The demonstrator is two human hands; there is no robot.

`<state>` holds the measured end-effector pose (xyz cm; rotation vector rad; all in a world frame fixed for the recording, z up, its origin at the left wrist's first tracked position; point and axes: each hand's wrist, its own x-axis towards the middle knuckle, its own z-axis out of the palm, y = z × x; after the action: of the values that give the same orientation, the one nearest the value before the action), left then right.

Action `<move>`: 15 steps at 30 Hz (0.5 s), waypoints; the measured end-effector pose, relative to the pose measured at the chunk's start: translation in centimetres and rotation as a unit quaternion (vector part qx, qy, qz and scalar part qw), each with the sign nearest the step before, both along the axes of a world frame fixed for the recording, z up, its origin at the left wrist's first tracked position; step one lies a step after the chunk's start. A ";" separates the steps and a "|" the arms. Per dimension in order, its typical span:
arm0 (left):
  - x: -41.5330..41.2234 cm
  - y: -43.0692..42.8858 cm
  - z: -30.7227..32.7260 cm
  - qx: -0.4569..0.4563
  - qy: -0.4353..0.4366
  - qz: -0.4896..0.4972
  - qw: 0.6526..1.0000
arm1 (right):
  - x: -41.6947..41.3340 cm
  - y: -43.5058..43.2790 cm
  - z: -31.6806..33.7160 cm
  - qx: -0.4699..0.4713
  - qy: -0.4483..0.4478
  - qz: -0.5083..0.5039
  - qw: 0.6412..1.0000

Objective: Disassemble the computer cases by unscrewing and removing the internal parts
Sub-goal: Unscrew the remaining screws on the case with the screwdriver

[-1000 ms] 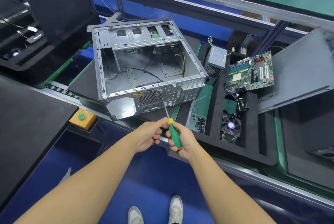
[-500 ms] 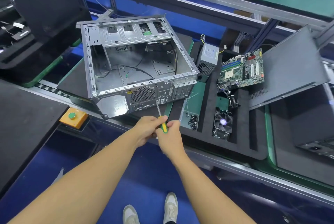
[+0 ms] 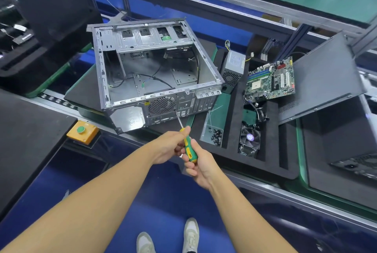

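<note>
An open grey computer case point(image 3: 155, 73) lies on its side on a black foam tray, its rear panel with the fan grille facing me. Loose black cables lie inside it. A screwdriver with a green and yellow handle point(image 3: 189, 149) points its thin shaft at the lower right corner of the fan grille. My right hand point(image 3: 201, 164) grips the rear of the handle. My left hand point(image 3: 171, 146) pinches the front of the handle near the shaft.
A power supply point(image 3: 234, 64), a green motherboard point(image 3: 271, 80), a cooler fan point(image 3: 250, 140) and a compartment of screws point(image 3: 214, 135) sit in the foam tray on the right. A dark side panel point(image 3: 324, 81) leans there. An orange box with a green button point(image 3: 82, 131) sits left.
My right hand has turned, so the green handle shows again between the hands. The screwdriver tip stays at the rear panel. The camera view shifted slightly.
</note>
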<state>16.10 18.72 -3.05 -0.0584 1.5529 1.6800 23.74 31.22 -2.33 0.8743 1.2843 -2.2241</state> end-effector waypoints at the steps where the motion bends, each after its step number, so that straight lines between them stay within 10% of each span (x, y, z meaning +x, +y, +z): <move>1: 0.1 0.3 0.1 -0.019 0.007 0.004 1.000 | 0.1 -0.2 0.0 0.007 -0.001 -0.001 1.000; 10: 0.1 1.3 -0.4 -0.116 0.015 0.129 0.985 | 0.3 -0.8 -0.3 0.144 0.032 0.023 0.989; 15: 0.2 1.0 -0.5 -0.003 -0.055 0.111 0.992 | 0.8 -0.8 -1.2 0.441 0.117 0.066 0.887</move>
<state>16.25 19.70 -3.57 -0.3319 1.5119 1.8110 24.54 30.45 -3.49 0.7598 2.4671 -1.6138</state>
